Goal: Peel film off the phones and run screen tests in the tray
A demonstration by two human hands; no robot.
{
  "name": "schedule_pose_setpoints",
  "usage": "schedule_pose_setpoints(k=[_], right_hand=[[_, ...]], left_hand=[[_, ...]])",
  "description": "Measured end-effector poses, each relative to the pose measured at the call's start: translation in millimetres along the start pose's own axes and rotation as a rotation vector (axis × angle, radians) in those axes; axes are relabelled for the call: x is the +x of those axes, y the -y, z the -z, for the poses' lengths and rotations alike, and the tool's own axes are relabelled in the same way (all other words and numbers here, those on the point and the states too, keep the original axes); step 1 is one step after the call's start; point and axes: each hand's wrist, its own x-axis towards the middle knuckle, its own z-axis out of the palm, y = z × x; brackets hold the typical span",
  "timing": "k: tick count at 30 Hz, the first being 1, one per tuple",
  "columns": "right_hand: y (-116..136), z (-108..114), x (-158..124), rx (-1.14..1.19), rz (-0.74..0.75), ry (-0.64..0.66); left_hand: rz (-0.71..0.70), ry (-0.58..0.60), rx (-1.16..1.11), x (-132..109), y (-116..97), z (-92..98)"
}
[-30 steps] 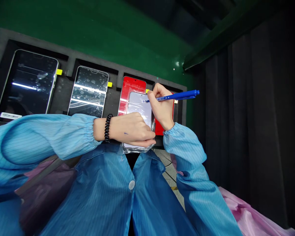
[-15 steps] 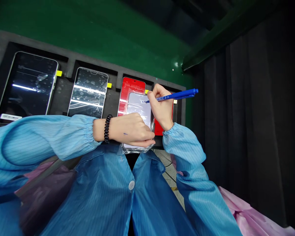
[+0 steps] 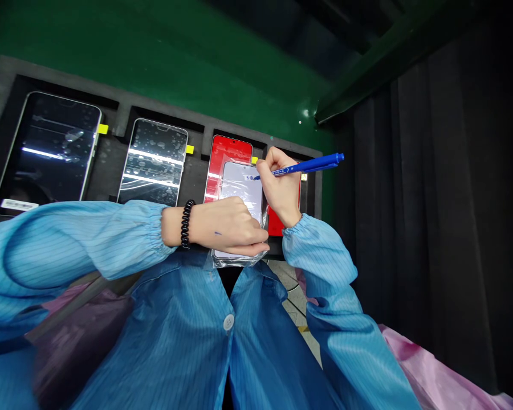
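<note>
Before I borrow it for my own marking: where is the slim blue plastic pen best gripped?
Probably take the slim blue plastic pen by its bare rear barrel, coming from the right: that end juts free, while the right hand pinches the front and the tip rests on the clear-bagged white phone under the left hand.

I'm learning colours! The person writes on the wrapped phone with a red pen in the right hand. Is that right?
Not quite: the pen is blue, not red, as the head view shows. The rest holds: the right hand grips it with the tip on the wrapped phone, which the left hand holds.
</note>
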Motion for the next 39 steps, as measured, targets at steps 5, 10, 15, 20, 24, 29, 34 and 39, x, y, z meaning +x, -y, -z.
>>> schedule_pose_setpoints(k=[5,10,15,20,24,29,34,39], right_hand=[[-1,0,-2,-0.001,0.006,-0.005],[1,7,1,0.048,0.060,-0.122],[30,26,-27,0.118,0.070,-0.228],[56,37,-111,0.405,0.049,-0.252],[66,34,-161,0.627,-0.018,-0.257],[75,38,-183,0.695,-0.004,-0.316],[78,43,-201,0.653,0.016,-0.224],[75,44,-220,0.600,0.116,-0.389]], left_hand=[[-0.017,-0.044,0.006,0,0,0.3],[-0.003,-0.060,-0.056,2,3,7.3],[0.126,-0.208,-0.259,6,2,28.4],[0.400,-0.506,-0.460,4,-35,40.2],[0.520,-0.564,-0.604,-5,-75,26.2],[0.425,-0.445,-0.589,-9,-107,12.4],[0.360,-0.358,-0.458,0,-133,10.2],[0.463,-0.389,-0.588,10,-170,-22.2]])
